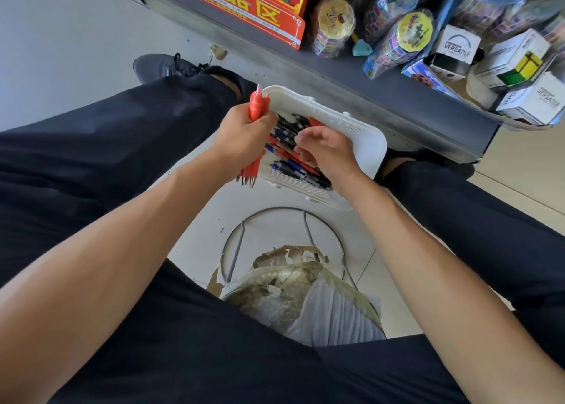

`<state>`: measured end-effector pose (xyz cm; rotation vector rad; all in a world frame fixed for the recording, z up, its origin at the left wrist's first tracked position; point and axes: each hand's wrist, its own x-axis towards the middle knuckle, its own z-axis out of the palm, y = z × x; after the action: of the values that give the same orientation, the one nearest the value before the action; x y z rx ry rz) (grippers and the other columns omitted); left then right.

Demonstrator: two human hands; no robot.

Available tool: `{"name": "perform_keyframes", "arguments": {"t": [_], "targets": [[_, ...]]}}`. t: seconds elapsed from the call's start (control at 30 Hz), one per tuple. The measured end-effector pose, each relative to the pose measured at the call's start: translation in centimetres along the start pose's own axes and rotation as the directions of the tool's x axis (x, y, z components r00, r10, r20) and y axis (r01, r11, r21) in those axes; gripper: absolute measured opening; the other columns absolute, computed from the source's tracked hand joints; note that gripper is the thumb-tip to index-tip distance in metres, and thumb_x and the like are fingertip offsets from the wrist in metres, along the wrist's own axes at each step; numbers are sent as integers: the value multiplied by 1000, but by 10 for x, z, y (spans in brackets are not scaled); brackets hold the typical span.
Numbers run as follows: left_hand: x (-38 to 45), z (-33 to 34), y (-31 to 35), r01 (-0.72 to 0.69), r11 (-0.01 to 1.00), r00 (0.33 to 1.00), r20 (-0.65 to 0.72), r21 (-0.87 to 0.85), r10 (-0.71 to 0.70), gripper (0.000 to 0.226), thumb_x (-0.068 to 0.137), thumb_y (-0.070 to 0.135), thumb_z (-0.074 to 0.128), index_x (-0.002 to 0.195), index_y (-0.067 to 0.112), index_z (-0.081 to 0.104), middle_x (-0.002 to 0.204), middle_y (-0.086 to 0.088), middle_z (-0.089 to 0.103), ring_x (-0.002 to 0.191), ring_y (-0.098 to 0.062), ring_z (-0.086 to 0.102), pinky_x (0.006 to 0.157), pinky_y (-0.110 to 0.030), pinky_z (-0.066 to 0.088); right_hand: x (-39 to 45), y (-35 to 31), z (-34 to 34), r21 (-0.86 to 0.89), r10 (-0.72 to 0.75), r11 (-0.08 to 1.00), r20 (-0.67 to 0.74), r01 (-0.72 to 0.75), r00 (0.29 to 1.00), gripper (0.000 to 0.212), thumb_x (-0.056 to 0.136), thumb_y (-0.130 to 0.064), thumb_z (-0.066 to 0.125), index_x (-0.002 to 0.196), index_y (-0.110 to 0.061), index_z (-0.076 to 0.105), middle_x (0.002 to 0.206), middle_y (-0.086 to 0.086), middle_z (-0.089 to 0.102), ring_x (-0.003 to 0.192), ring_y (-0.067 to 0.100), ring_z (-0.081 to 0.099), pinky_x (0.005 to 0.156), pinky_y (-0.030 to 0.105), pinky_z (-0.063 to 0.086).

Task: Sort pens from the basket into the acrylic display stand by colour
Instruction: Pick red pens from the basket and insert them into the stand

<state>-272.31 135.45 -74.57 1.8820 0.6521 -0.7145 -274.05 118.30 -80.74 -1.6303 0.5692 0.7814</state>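
Seated on a stool, knees apart, looking down at a white basket resting on the floor between the feet, just below a grey shelf base. Left hand gripping a bundle of red pens, fingers curled tight round the barrels; clicker ends poking out toward 12 o'clock, metal tips showing below the palm toward 6 o'clock. Bundle held over the basket's 9 o'clock edge (exact count of pens hard to tell). Right hand lowered into the basket at about 3 o'clock of the left, fingers bent down among loose pens; whether pinching 1 of them or only touching, cannot tell. Loose pens a mix of black, blue and red, lying mostly crosswise in the basket. No acrylic stand in sight. At 12 o'clock, an orange sign with yellow characters on the shelf; at 1 to 2 o'clock, wrapped toy packs and white cube boxes. At 6 o'clock, the stool's wire ring and taped, torn seat, dark trousers either side
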Motion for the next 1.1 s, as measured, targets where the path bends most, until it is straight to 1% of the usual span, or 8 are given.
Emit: {"name": "perform_keyframes", "arguments": {"t": [0.1, 0.2, 0.37, 0.47, 0.53, 0.67, 0.87, 1.1], "targets": [[0, -1, -2, 85, 986, 993, 95, -143, -72, 16, 104, 19, 54, 107, 6, 62, 80, -7, 64, 60, -16, 70, 61, -30, 62, 20, 23, -3, -278, 45, 957, -130, -80, 990, 13, 87, -19, 72, 86, -30, 65, 86, -5, 71, 84, 13, 68, 87, 34, 57], [-1, -1, -6, 100, 985, 986, 150, -139, -79, 21, 105, 17, 54, 119, 3, 60, 84, -8, 71, 60, -15, 73, 58, -29, 61, 29, 37, -1, -410, 8, 911, -102, -50, 995, 16, 87, -15, 64, 87, -30, 67, 89, -8, 70, 96, 12, 65, 91, 33, 54], [1, -3, -8, 24, 998, 997, 79, -50, -20, 26, 104, 20, 54, 112, -4, 62, 73, -4, 65, 47, -7, 54, 51, -22, 53, 38, 44, 11, -573, -78, 814, 61, 99, 995, 32, 91, -4, 58, 120, -8, 68, 114, 5, 71, 109, 21, 65, 98, 33, 52], [3, -4, -8, 28, 996, 997, 76, -81, -22, 30, 103, 23, 57, 111, -5, 62, 69, -5, 58, 47, -8, 50, 51, -23, 51, 43, 45, 17, -678, -150, 704, 148, 211, 978, 31, 91, 0, 58, 120, -2, 68, 115, 12, 71, 111, 26, 64, 94, 28, 49], [4, -3, -9, 36, 996, 996, 89, -82, -29, 31, 102, 26, 58, 108, -4, 62, 69, -6, 55, 48, -10, 50, 52, -25, 50, 45, 47, 20, -752, -181, 603, 195, 266, 964, 26, 91, -2, 58, 115, -1, 69, 115, 14, 69, 110, 30, 63, 94, 33, 51], [6, -2, -13, 55, 996, 992, 115, -75, -46, 25, 101, 28, 59, 88, 6, 57, 66, -6, 51, 49, -12, 47, 53, -30, 48, 50, 45, 26, -845, -170, 471, 196, 254, 966, 24, 93, -8, 60, 116, -2, 67, 119, 16, 65, 112, 36, 62, 93, 46, 54], [5, -2, -18, 56, 998, 990, 134, -26, -52, 20, 101, 33, 59, 88, 18, 59, 68, -1, 56, 55, -12, 52, 56, -27, 50, 48, 44, 45, -933, -97, 313, 157, 180, 983, 21, 100, -9, 53, 116, -5, 67, 116, 14, 68, 109, 33, 65, 86, 39, 53], [6, -3, -20, 72, 996, 991, 120, -54, -65, 19, 100, 34, 60, 93, 16, 61, 72, -4, 57, 60, -15, 53, 61, -30, 51, 45, 56, 39, -891, -129, 439, 68, 119, 989, 22, 101, -12, 54, 118, -3, 64, 114, 18, 68, 108, 35, 65, 81, 36, 52]]}}
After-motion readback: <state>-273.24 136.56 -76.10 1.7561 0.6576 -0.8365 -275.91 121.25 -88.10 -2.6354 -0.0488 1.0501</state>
